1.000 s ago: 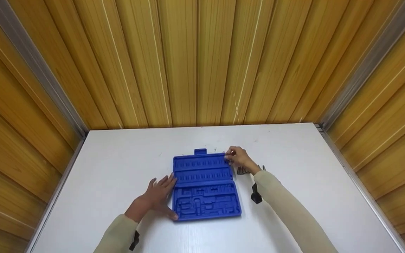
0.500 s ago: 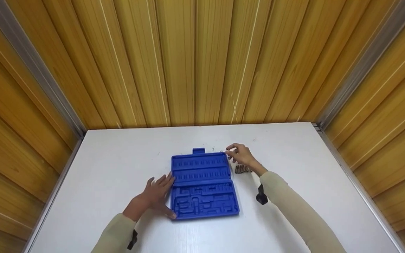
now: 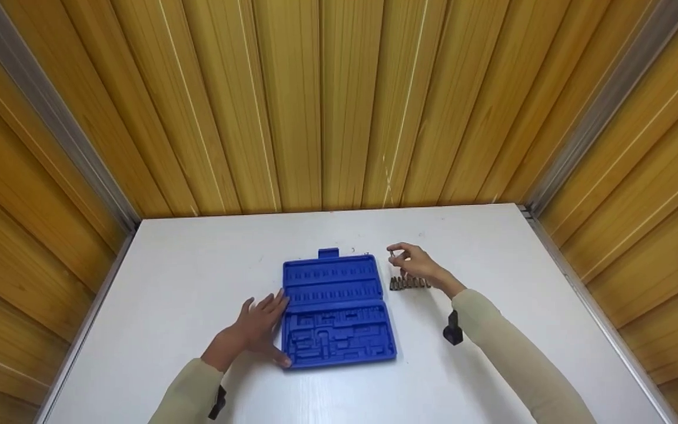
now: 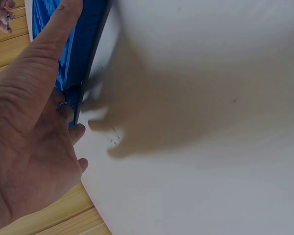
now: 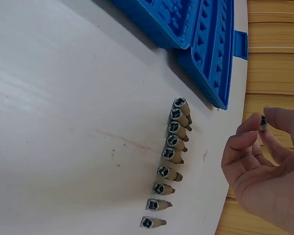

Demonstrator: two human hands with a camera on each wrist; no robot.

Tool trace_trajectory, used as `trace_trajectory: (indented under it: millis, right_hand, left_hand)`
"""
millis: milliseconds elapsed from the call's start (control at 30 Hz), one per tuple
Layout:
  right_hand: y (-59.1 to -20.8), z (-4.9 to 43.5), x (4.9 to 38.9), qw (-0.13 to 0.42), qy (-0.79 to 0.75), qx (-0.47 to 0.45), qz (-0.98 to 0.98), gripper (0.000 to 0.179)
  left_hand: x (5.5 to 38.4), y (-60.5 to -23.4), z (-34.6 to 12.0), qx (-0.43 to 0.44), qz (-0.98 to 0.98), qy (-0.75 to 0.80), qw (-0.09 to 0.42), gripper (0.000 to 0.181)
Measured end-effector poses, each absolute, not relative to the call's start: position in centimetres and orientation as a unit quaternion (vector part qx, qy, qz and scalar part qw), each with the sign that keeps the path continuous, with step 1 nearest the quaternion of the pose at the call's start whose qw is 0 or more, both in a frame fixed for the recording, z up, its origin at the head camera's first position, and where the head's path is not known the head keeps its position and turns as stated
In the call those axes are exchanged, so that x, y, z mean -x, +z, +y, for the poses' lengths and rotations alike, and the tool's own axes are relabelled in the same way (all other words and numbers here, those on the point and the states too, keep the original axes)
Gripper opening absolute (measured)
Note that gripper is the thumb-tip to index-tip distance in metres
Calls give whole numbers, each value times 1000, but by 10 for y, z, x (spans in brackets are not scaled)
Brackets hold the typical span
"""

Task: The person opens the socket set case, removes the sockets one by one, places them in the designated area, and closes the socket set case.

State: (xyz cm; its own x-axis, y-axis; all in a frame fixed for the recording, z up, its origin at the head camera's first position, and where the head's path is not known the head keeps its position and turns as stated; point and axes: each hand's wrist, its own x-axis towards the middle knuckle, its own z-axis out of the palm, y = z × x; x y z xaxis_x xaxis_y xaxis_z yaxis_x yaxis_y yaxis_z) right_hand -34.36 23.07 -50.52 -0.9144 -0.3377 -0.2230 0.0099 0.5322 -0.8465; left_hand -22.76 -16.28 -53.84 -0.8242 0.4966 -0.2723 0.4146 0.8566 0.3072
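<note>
A blue plastic tool case (image 3: pixel 333 304) lies unfolded on the white table, its moulded slots facing up. My left hand (image 3: pixel 259 327) rests along the case's left side, fingers straight and thumb at the near corner; in the left wrist view that thumb lies over the blue edge (image 4: pixel 81 49). My right hand (image 3: pixel 415 262) is raised right of the case's far part, pinching a small metal bit socket (image 5: pixel 263 122) between thumb and fingertip. Just below that hand stretches a row of similar bit sockets (image 3: pixel 409 283), their square-holed ends showing in the right wrist view.
The white table (image 3: pixel 198 259) ends at ribbed wood-patterned walls (image 3: pixel 327 106) behind and at both sides. The case's latch tab (image 3: pixel 328 253) sticks out at its far edge. Small dark marks dot the tabletop.
My right hand has moved right, from the case's far right corner to above the row of bit sockets. More of the row shows now. My left hand stays against the case.
</note>
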Motion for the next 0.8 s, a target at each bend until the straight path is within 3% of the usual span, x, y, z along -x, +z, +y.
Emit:
trace_trajectory:
  millis: [567, 800]
  right_hand:
    - [-515, 275, 337, 135, -439, 127, 879, 44]
    - [-519, 296, 333, 145, -430, 119, 883, 47]
  left_hand:
    - [228, -536, -164, -233, 947, 125, 185, 138]
    - [228, -537, -163, -232, 944, 138, 188, 138]
